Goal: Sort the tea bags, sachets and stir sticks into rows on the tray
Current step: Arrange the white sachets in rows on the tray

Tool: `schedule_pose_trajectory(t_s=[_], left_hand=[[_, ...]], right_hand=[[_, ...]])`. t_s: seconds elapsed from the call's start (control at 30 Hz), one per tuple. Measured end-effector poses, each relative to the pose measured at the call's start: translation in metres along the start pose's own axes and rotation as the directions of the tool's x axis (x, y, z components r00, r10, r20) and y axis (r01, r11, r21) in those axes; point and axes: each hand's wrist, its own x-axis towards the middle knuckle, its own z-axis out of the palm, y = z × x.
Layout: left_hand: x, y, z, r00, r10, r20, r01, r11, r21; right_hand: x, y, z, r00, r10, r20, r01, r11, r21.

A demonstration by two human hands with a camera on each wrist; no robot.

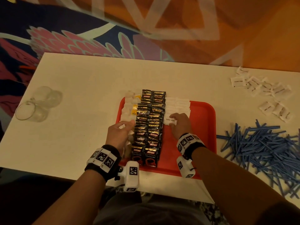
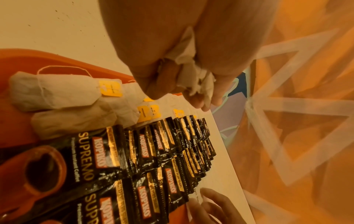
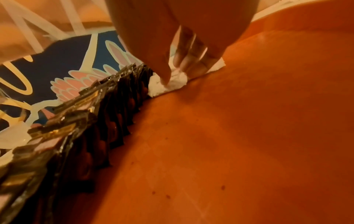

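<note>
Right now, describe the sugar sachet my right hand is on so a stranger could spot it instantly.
Start at the red tray on the white table. Right of the two black coffee sachet rows runs a row of white sachets. The one you want is the brown sugar sachet at the row's near end, under the right hand: its printed face is the only one fully showing.

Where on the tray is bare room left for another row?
Free: the red tray floor right of the white sugar sachets, out to its right rim, and nearer than the right hand. Crowded: the left side, with tea bags packed against coffee sachets.
</note>
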Motion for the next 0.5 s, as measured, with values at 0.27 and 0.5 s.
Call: schedule_pose_trajectory(t_s=[0.27,0.5], left_hand=[[0.000,0.004,0.013,0.994,-0.033,0.108,0.019,0.991,0.132],[-0.021,0.021,0.063,0.972,-0.069,0.225,0.044,0.992,0.117]], right_hand=[[-0.021,-0.017,-0.026,0.999,0.018,-0.044,-0.013,0.993,0.121],[-0.064,-0.074,-0.075,0.982,-0.170,0.085,0.105,0.856,0.506]])
